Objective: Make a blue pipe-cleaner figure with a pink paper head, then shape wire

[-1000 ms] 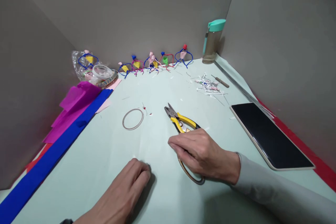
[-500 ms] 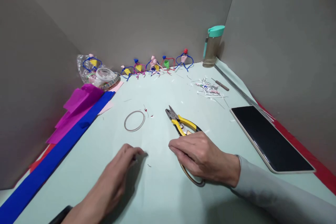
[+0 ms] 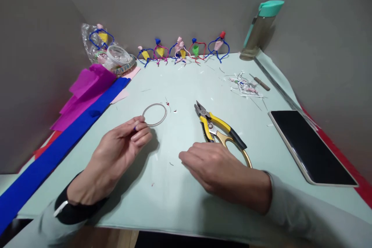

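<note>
My left hand (image 3: 124,143) is raised over the left part of the table, palm partly turned up, thumb and fingers pinched together. A speck of blue shows between those fingers, too small to name. Just beyond the fingertips lies a thin grey ring (image 3: 155,114), overlapped by them in view; whether they touch it I cannot tell. My right hand (image 3: 217,166) rests with its fingers pressed together, and what they hold, if anything, is hidden. Behind it lie yellow-and-black pliers (image 3: 221,122) across gold-handled scissors (image 3: 247,158), which are partly covered by the hand.
Small wire figures (image 3: 161,51) lean along the back wall. At left are a plastic bag (image 3: 88,42), magenta paper (image 3: 90,81) and a blue strip (image 3: 66,135). To the right are a bottle (image 3: 258,35), wire scraps (image 3: 245,85), a brown-handled tool (image 3: 262,83) and a tablet (image 3: 310,147).
My left hand has lifted, turned its palm up and come closer to the ring. The right hand stays low near the pliers and scissors. The camera view has shifted.
</note>
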Available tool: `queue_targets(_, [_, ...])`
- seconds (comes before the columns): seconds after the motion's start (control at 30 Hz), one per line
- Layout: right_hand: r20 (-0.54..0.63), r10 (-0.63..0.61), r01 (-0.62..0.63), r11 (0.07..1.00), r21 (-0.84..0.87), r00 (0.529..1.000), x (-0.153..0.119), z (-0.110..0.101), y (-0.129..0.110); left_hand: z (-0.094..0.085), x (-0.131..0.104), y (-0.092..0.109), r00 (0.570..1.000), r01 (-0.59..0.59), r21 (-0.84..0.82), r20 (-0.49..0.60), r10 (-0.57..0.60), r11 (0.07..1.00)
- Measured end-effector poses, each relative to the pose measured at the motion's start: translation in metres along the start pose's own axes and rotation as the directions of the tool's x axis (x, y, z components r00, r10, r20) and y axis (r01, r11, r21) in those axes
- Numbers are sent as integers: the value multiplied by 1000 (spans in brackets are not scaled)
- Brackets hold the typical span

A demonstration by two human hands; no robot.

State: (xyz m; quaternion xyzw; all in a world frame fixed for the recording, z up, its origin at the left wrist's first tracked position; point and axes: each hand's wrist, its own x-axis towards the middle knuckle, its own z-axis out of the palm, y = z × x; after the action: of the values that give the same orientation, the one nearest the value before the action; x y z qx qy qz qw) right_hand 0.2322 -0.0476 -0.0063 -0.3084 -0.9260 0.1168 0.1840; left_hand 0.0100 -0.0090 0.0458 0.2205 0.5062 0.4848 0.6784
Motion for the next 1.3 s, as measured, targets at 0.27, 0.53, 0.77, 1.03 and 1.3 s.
queue_targets(0.27, [58,-81,91,977,-191,995,22,15,-22,2,23,-5,996,63,-92,66,-58,994])
queue_targets(0.53, [165,-132,174,946,-272,977,36,16,-25,-34,40,22,998,-53,-261,13,59,964])
queue_targets(0.77, [74,-4,10,997,-79,997,66,-15,-7,-38,42,6,986,102,-264,154,-63,959])
queue_targets(1.03, [20,-41,40,999,32,999,137,-8,1,-40,57,-28,969,149,-231,227,-96,962])
queue_targets(1.3, [-59,-80,84,994,70,995,124,-7,15,-52,56,-9,974,86,-264,223,-26,961])
